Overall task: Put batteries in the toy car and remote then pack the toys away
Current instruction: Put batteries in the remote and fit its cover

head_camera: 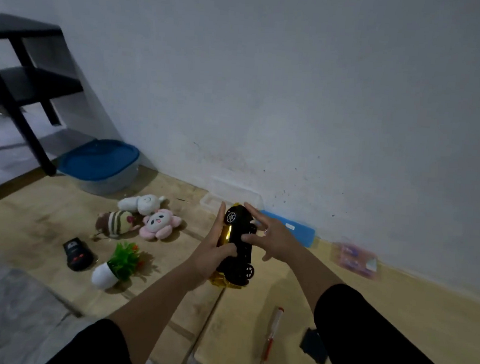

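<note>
The person is holding the toy car up off the floor, between both hands and in front of the chest. It is turned on its side, black underside facing the right hand, gold body against the left hand. Its long axis is running away from the person, one end toward the wall. The left hand is gripping it, thumb curled over the chassis; the right hand is spread, fingertips touching the underside where I'd guess the battery bay sits. The remote is lying on the floor well to the left, nearer the left hand. A screwdriver and a black cover are lying by the right arm.
</note>
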Motion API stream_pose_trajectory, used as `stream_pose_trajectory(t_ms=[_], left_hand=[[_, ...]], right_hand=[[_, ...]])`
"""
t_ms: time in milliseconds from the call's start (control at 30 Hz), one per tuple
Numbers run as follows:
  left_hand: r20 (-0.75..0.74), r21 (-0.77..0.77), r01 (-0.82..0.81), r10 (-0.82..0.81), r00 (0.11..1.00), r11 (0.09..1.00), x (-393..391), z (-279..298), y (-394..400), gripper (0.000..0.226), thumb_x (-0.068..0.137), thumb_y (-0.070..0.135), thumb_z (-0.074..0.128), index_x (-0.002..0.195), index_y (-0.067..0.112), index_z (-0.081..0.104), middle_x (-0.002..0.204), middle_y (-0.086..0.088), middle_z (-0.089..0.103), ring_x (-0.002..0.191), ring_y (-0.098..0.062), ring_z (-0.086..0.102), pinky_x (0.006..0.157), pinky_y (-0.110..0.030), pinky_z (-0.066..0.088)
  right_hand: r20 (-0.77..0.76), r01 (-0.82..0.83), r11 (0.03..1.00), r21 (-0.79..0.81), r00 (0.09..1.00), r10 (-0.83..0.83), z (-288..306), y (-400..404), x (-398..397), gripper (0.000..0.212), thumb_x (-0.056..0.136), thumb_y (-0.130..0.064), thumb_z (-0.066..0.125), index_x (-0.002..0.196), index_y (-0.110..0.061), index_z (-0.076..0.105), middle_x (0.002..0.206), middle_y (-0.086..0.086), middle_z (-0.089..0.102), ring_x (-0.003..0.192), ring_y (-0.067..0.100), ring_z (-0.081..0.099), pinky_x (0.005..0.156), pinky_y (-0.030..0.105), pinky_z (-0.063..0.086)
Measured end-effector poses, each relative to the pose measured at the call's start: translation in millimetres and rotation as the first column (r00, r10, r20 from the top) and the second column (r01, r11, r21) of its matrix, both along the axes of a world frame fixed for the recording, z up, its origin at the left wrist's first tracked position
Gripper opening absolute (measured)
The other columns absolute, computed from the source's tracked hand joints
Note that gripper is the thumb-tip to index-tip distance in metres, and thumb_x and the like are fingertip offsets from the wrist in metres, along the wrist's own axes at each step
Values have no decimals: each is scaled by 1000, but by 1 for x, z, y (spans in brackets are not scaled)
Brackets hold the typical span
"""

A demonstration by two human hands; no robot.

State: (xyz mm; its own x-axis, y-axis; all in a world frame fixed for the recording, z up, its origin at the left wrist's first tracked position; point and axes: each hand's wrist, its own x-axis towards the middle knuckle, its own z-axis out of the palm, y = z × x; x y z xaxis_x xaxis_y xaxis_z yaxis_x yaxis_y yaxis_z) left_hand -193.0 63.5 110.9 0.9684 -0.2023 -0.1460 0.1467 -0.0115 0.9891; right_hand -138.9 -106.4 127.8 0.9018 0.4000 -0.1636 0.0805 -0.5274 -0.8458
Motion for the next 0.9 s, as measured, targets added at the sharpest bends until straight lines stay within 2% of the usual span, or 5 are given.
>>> stream_pose_trajectory(t_ms=[267, 400, 567, 733, 900], left_hand=[[-139, -263, 115, -156, 978, 958, 24, 19, 16, 79, 94, 6, 51, 143, 55, 12, 139, 1, 44, 121, -27, 52, 92, -40, 49], [-201, -169, 223, -255, 946, 960, 37, 20, 36, 71, 97, 25, 50, 140, 61, 6, 150, 1, 31, 130, -32, 43, 97, -52, 45], [-143, 33, 388, -380, 914, 921, 45, 5, 58, 78, 91, 39, 54, 139, 61, -2, 148, 4, 36, 120, -20, 51, 81, -40, 56], [-183, 0, 518, -509, 841, 855, 52, -4, 67, 96, 79, 34, 71, 138, 64, 2, 138, -3, 48, 117, -24, 57, 86, -48, 55], [-224, -59, 542, -540, 811, 838, 55, -7, 65, 99, 79, 28, 73, 139, 63, 2, 139, -8, 48, 113, -27, 58, 88, -51, 53]], right_hand=[[-123, 106, 990, 96, 988, -94, 24, 15, 7, 73, 83, -20, 70, 139, -48, 32, 143, 7, 42, 106, 33, 59, 53, 33, 59], [-89, 206, 970, 126, 977, -196, 24, 28, 6, 66, 77, -20, 76, 126, -52, 43, 136, 2, 46, 104, 32, 59, 57, 43, 60], [-31, 285, 958, -26, 958, -286, 21, 41, 2, 67, 77, -21, 76, 132, -41, 43, 137, 0, 44, 102, 30, 58, 47, 30, 55], [-33, 324, 935, -143, 943, -331, 15, 44, -10, 70, 80, -30, 73, 139, -42, 38, 135, -5, 39, 104, 23, 52, 43, 21, 50], [268, 725, 688, -28, 669, -694, 11, 58, -16, 42, 89, -41, 59, 126, -20, 56, 111, 7, 65, 78, 14, 54, 66, 23, 44]])
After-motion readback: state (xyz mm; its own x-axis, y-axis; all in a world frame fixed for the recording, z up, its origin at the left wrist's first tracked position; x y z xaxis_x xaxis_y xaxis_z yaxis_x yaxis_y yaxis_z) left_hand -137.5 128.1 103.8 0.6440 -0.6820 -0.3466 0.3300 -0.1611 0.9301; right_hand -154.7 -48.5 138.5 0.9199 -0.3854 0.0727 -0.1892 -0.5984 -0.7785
